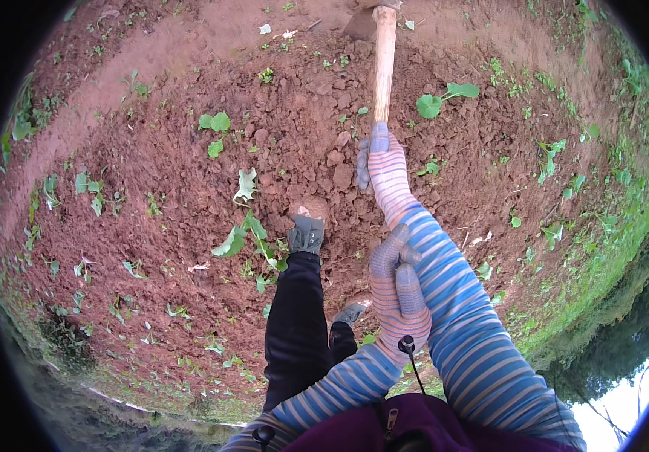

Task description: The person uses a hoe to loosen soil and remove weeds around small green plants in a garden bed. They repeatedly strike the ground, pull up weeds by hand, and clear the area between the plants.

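My right hand (386, 169), in a striped knit glove with grey fingertips, grips the wooden handle (384, 65) of a hoe-like tool. Its thumb lies along the top of the handle, and the fingers curl around the left side. At the top rim, the dark metal head (361, 25) is partly cut off and looks to be at the soil. My left hand (398, 299), gloved alike, is bent beside my right forearm, fingers curled. Whether it holds the handle's rear part is hidden. Broken reddish-brown soil (324, 147) lies around the handle.
Leafy seedlings stand on both sides: one (440, 101) right of the handle, another (217, 127) to the left. A larger leafy plant (251, 234) grows beside my forward shoe (306, 233). My other shoe (351, 312) is farther back. Grass (613, 254) borders the right side.
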`<state>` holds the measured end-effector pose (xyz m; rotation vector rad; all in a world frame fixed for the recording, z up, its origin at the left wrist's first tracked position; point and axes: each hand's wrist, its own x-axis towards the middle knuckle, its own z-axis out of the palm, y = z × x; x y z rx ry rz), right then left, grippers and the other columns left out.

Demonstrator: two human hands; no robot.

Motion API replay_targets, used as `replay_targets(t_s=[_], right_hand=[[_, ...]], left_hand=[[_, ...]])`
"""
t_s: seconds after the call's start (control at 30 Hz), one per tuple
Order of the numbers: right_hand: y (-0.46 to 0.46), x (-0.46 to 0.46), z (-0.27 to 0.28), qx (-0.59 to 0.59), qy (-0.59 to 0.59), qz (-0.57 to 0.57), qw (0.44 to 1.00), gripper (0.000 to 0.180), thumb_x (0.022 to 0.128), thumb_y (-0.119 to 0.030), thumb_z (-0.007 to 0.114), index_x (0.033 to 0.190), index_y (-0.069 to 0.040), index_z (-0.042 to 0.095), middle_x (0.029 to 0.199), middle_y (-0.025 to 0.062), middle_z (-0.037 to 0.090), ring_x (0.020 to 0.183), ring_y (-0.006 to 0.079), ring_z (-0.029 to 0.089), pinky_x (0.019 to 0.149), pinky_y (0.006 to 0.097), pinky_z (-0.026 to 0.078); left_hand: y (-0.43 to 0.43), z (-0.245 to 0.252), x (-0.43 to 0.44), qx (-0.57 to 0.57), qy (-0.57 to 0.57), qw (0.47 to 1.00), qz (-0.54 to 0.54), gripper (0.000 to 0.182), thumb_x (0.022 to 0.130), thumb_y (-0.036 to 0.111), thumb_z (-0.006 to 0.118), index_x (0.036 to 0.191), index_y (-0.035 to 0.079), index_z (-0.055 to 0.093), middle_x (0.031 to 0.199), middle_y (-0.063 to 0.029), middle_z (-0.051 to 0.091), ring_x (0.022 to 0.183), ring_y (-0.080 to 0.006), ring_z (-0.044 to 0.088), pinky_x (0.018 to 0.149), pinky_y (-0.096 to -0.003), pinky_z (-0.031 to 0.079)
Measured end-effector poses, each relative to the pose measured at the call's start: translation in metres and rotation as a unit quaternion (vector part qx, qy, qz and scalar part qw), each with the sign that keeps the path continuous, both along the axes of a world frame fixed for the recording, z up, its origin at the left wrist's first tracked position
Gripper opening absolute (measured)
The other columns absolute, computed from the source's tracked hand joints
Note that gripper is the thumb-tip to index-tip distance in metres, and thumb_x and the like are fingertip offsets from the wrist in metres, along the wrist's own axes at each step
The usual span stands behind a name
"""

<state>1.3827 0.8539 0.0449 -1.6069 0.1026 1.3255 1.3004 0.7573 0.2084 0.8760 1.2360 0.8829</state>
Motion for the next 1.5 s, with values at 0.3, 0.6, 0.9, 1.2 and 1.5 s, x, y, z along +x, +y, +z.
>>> replay_targets(t_s=[0.3, 0.6, 0.9, 1.2, 1.5], right_hand=[[-0.113, -0.022, 0.048, 0.065, 0.07, -0.116, 0.989, 0.02, 0.1, -0.031, 0.053, 0.101, -0.01, 0.053, 0.073, -0.0003, 0.056, 0.056, 0.0054, 0.051, 0.042, 0.0212, 0.042], [0.025, 0.0, -0.009, -0.031, -0.106, 0.153, 0.982, 0.038, 0.099, -0.047, 0.047, 0.092, -0.01, 0.051, 0.059, -0.0011, 0.048, 0.041, 0.0111, 0.042, 0.036, 0.0273, 0.036], [-0.149, -0.029, 0.041, 0.15, 0.119, -0.075, 0.979, 0.028, 0.102, -0.019, 0.042, 0.121, 0.0, 0.05, 0.092, 0.0017, 0.052, 0.068, 0.009, 0.045, 0.059, 0.0215, 0.04], [0.071, -0.025, -0.014, -0.017, -0.188, 0.248, 0.95, 0.043, 0.1, -0.043, 0.046, 0.091, -0.002, 0.056, 0.064, 0.0116, 0.055, 0.058, 0.0235, 0.053, 0.055, 0.035, 0.044], [-0.084, -0.077, 0.059, 0.038, 0.001, 0.099, 0.994, 0.055, 0.095, -0.059, 0.045, 0.096, -0.005, 0.053, 0.063, 0.0007, 0.051, 0.045, 0.0112, 0.048, 0.038, 0.0235, 0.036]], left_hand=[[0.001, 0.009, 0.015, -0.005, -0.047, 0.999, 0.023, 0.041, 0.102, 0.029, 0.04, 0.131, 0.002, 0.046, 0.099, -0.0023, 0.049, 0.09, -0.0121, 0.045, 0.089, -0.0304, 0.039], [0.005, 0.003, -0.004, 0.021, -0.013, 0.999, -0.032, 0.041, 0.104, 0.027, 0.038, 0.136, 0.001, 0.041, 0.098, -0.0021, 0.047, 0.09, -0.0107, 0.044, 0.092, -0.0304, 0.037], [0.018, 0.011, 0.005, -0.024, -0.053, 0.997, 0.043, 0.045, 0.102, 0.032, 0.044, 0.133, 0.0, 0.046, 0.099, -0.0035, 0.05, 0.091, -0.0118, 0.046, 0.089, -0.0297, 0.039], [0.033, 0.006, -0.015, 0.027, -0.015, 0.999, 0.014, 0.046, 0.104, 0.032, 0.036, 0.137, 0.002, 0.041, 0.098, -0.0024, 0.047, 0.092, -0.0116, 0.044, 0.093, -0.0316, 0.037], [0.043, 0.004, -0.009, 0.01, -0.035, 0.993, 0.11, 0.04, 0.099, 0.027, 0.044, 0.131, 0.005, 0.049, 0.098, -0.0045, 0.049, 0.086, -0.0145, 0.046, 0.089, -0.0353, 0.037]])
